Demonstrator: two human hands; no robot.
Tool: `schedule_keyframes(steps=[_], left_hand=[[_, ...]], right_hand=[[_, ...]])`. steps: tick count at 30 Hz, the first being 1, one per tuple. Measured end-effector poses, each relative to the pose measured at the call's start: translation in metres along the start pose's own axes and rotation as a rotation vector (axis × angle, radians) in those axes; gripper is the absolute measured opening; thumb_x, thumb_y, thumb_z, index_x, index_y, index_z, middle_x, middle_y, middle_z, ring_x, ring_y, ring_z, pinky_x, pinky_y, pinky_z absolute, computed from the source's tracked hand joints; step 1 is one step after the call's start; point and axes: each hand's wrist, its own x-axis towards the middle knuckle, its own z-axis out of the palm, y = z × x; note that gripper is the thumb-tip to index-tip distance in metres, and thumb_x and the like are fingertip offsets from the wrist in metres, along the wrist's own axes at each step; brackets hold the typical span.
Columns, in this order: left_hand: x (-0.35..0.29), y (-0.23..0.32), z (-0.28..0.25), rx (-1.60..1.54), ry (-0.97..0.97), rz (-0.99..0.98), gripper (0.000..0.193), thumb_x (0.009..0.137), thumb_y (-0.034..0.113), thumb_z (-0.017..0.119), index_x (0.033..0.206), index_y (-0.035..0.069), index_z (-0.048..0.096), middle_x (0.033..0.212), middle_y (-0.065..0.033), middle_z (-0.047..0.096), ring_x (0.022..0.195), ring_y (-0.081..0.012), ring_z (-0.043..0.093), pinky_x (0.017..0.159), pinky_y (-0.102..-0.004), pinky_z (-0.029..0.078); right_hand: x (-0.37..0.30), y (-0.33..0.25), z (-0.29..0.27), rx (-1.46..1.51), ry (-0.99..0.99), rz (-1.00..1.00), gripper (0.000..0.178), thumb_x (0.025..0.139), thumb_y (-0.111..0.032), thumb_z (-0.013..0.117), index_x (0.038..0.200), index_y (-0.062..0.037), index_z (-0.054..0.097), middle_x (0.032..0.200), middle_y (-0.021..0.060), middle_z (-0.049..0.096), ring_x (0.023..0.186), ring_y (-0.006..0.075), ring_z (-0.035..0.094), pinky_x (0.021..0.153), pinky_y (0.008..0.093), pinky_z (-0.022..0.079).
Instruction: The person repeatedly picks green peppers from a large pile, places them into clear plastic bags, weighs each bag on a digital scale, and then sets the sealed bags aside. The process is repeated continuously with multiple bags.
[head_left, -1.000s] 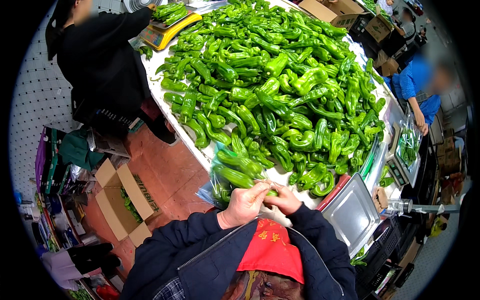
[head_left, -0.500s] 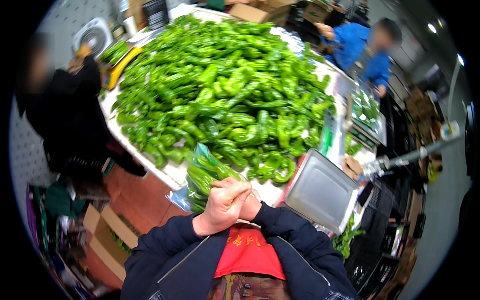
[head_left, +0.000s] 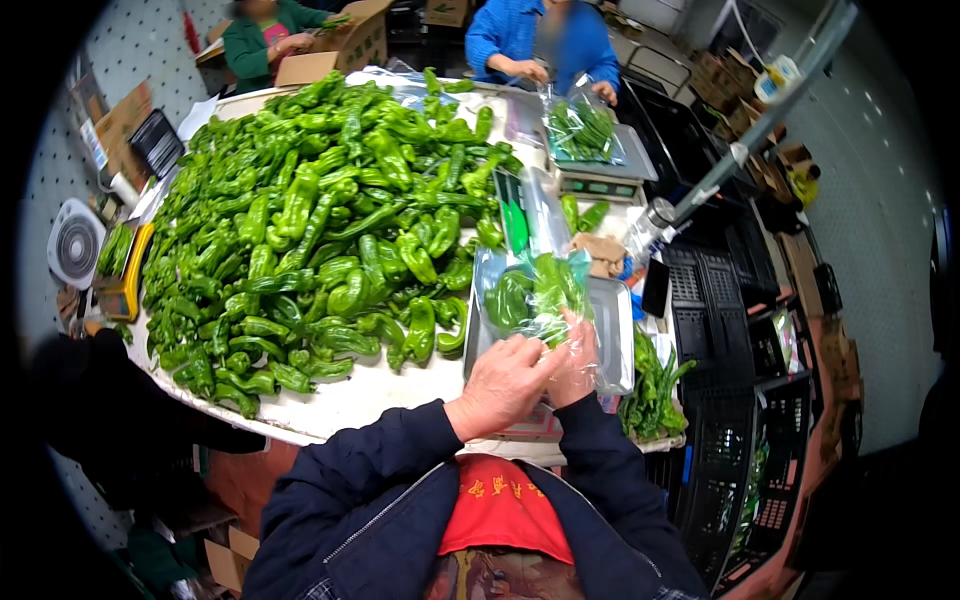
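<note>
A clear plastic bag of green peppers [head_left: 510,300] lies over the steel tray [head_left: 614,330] of a scale at the table's near right. My left hand [head_left: 505,388] is closed at the near end of the bag, its fingers bent against the film. Right beside it, my right hand [head_left: 573,362] grips the bag's gathered plastic, and film partly covers its fingers. The two hands touch or nearly touch. Left of the bag, a big heap of long green peppers [head_left: 330,240] spreads across the white table [head_left: 300,415].
Across the table, a person in blue [head_left: 500,40] handles another bag of peppers [head_left: 582,130] on a second scale [head_left: 600,180]. A person in green [head_left: 250,45] stands by a cardboard box [head_left: 350,40]. Black crates [head_left: 710,330] and a metal pole [head_left: 740,150] are to the right.
Both hands have carried the bag rightward, from the table's near edge onto the scale tray. My view has turned right, so the heap now appears farther left.
</note>
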Motion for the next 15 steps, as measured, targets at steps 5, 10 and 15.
schedule_keyframes(steps=[5,10,15], left_hand=[[-0.029,-0.018,0.047,0.009,0.031,-0.198,0.059,0.07,0.012,0.075,0.125,0.008,0.054,0.105,-0.0148,0.054,0.098,-0.0345,0.053,0.086,-0.0437,0.043],[-0.036,-0.033,0.046,0.07,0.053,-0.264,0.04,0.072,0.007,0.074,0.108,0.004,0.057,0.103,-0.0152,0.052,0.093,-0.0345,0.05,0.081,-0.0436,0.042],[-0.034,-0.028,0.055,-0.151,0.096,-0.441,0.041,0.08,0.024,0.077,0.106,0.002,0.055,0.097,-0.0176,0.056,0.087,-0.0349,0.057,0.076,-0.0436,0.047]], right_hand=[[-0.036,0.034,-0.041,-0.064,-0.005,0.161,0.063,0.083,-0.007,0.067,0.141,0.0013,0.045,0.139,0.0252,0.045,0.127,0.0423,0.046,0.107,0.046,0.038],[-0.065,0.032,-0.05,-0.029,-0.027,0.194,0.064,0.083,-0.006,0.065,0.143,0.0008,0.043,0.141,0.0252,0.046,0.131,0.0417,0.044,0.109,0.0457,0.036],[-0.052,0.028,-0.045,0.0,-0.033,0.185,0.067,0.083,-0.007,0.067,0.146,-0.0076,0.043,0.137,0.0259,0.05,0.123,0.0425,0.048,0.106,0.0471,0.038]])
